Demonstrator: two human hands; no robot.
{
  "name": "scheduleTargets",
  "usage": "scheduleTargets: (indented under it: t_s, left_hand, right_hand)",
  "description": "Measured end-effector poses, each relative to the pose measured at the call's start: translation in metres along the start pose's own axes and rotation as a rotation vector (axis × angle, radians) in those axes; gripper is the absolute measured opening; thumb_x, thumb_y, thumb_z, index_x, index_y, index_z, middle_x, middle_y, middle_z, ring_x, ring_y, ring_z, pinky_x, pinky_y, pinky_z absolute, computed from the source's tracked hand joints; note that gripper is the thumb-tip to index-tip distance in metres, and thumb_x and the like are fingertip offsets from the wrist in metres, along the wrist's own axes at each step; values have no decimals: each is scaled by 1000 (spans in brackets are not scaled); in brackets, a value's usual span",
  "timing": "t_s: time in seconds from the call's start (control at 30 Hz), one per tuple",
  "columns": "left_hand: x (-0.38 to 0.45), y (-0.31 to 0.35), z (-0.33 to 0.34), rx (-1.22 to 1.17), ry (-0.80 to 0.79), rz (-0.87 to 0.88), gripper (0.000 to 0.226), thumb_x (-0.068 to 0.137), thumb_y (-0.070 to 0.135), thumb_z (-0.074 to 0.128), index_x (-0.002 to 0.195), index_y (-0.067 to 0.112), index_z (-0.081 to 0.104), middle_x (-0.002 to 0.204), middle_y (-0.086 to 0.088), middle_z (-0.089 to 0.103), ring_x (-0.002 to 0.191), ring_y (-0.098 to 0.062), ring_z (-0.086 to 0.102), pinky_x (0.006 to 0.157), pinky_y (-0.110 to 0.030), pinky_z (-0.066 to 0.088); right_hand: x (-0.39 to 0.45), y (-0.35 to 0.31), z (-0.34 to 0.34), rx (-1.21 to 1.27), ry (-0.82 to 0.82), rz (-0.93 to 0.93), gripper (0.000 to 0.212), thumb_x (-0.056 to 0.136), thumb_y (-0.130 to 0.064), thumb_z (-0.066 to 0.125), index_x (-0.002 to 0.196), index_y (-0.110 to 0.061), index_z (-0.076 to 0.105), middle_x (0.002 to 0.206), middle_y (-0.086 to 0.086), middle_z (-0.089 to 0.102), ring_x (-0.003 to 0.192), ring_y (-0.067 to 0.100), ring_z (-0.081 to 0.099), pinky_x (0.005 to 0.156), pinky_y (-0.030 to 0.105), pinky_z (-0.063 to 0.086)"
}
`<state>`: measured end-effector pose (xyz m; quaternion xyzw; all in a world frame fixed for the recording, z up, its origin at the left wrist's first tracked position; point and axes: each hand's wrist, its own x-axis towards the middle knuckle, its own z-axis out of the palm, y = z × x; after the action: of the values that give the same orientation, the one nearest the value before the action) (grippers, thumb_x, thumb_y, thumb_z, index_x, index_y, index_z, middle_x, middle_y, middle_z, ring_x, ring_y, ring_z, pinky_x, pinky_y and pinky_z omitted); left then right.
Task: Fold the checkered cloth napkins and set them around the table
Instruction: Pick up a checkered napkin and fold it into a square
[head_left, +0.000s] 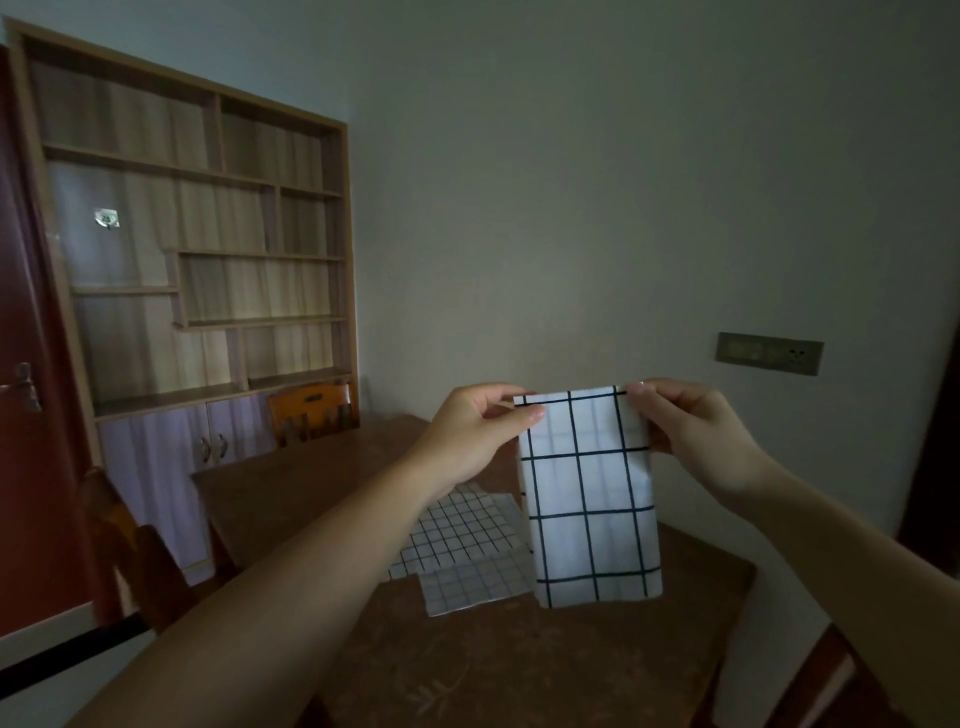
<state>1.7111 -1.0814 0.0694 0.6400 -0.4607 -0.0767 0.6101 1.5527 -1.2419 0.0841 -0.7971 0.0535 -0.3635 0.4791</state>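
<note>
— How is the large-check napkin (589, 499) held?
— Its top corners are pinched by the left hand (475, 434) and right hand (696, 441); it hangs above the table (519, 670).
— And the others?
— Two small-check napkins (460, 545) are left lying on the table, behind it.

I count three checkered napkins: one large-check napkin (589, 499) held up at centre right, two small-check napkins (457, 525) (475, 587) (overlapping) on the table below. Two hands (475, 434) (693, 434), two wooden chairs (313, 410) (137, 561) at left.
</note>
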Motion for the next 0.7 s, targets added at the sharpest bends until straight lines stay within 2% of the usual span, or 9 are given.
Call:
scheduleTargets:
  t_s: [0.07, 0.17, 0.23, 0.3, 0.37, 0.4, 0.5, 0.63, 0.7]
  left_hand:
    - [2, 0, 1, 25, -2, -9, 22, 89, 21, 67, 110, 13, 69, 95, -5, 73, 74, -1, 67, 69, -9, 51]
    - [1, 4, 3, 52, -67, 1, 16, 89, 16, 67, 104, 10, 68, 86, -4, 70, 67, 0, 64, 64, -9, 49]
    - [0, 13, 3, 39, -153, 5, 12, 89, 15, 66, 101, 11, 69, 85, -2, 69, 68, -1, 64, 61, -10, 48]
    - [1, 25, 3, 130, -217, 23, 11, 88, 29, 67, 93, 20, 71, 83, -1, 65, 72, -6, 61, 61, -13, 47]
    - [6, 34, 8, 279, -254, 96, 23, 87, 45, 64, 75, 26, 68, 67, 1, 54, 62, -11, 49, 57, -26, 40]
    - [8, 37, 12, 329, -249, 140, 30, 87, 47, 63, 69, 23, 65, 60, 4, 46, 56, -12, 42, 54, -27, 33]
    - [15, 42, 22, 325, -169, 242, 33, 90, 35, 64, 65, 13, 63, 52, 1, 42, 49, -14, 34, 53, -28, 27]
    - [20, 43, 13, 222, -68, 290, 29, 91, 26, 65, 69, 7, 65, 45, 10, 41, 44, -6, 33, 49, -23, 27]
    - [20, 42, 8, 217, -56, 267, 28, 92, 26, 64, 67, 12, 64, 43, 11, 42, 42, -3, 35, 47, -20, 31]
  right_hand:
    - [1, 1, 1, -51, 48, -25, 44, 100, -25, 46, 72, 9, 52, 68, 12, 46, 65, 20, 45, 67, 34, 40]
    - [-2, -2, 3, -197, 127, -94, 41, 101, -23, 43, 62, -13, 45, 56, -2, 37, 49, 6, 35, 48, 16, 31]
    - [-4, -4, 4, -277, 147, -164, 39, 102, -22, 42, 66, -9, 43, 57, -2, 36, 47, 4, 32, 45, 16, 28]
    - [-5, -6, 5, -362, 159, -237, 37, 102, -22, 42, 68, -7, 43, 56, -3, 38, 48, 4, 34, 46, 18, 28]
    - [-5, -8, 8, -440, 163, -297, 36, 101, -21, 42, 66, -12, 42, 54, -5, 39, 49, 8, 37, 47, 21, 28]
    - [-4, -11, 10, -474, 159, -321, 36, 101, -20, 42, 66, -13, 42, 53, -5, 40, 50, 10, 38, 47, 23, 28]
    - [-4, -15, 13, -513, 198, -348, 34, 100, -24, 43, 69, -11, 47, 53, 0, 46, 51, 16, 43, 49, 28, 30]
    - [-15, -8, 7, -564, 208, -285, 40, 98, -38, 45, 63, -18, 51, 52, 0, 51, 53, 10, 50, 47, 22, 32]
    - [-21, -4, 5, -609, 188, -292, 41, 98, -37, 44, 60, -23, 47, 51, -3, 48, 51, 9, 50, 46, 20, 32]
